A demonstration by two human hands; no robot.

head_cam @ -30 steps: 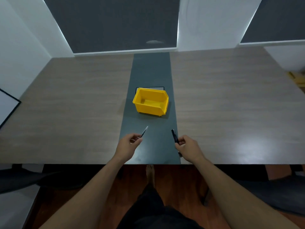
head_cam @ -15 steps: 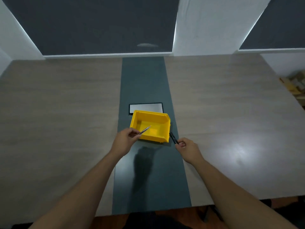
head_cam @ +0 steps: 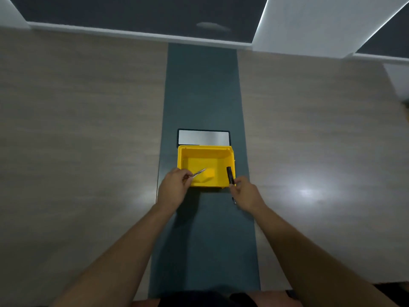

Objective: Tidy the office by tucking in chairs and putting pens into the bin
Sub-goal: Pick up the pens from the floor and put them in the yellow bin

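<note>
- Both of my hands have carried forward since a moment ago: the pens that were short of the bin are now over it, and my view has closed in so the bin sits near the middle.
- Left hand (head_cam: 174, 187) has its fingers (head_cam: 187, 177) pinched closed on a thin silver pen (head_cam: 198, 173), whose tip points toward 2 o'clock over the bin's floor.
- Right hand (head_cam: 244, 191) has its fingers closed on a black pen (head_cam: 230, 176), which stands nearly upright toward 12 o'clock at the bin's right wall; whether it is inside the rim or just over it I cannot tell.
- That puts me, I judge, at the release: both pens look ready to drop in.
- Yellow bin (head_cam: 205, 151) is an open plastic tray with a lower front lip, and no pens lie loose inside it.
- It stands on the dark strip (head_cam: 201, 89) down the middle of the desk (head_cam: 84, 120), with a silver plate (head_cam: 203, 137) touching it at 12 o'clock.
</note>
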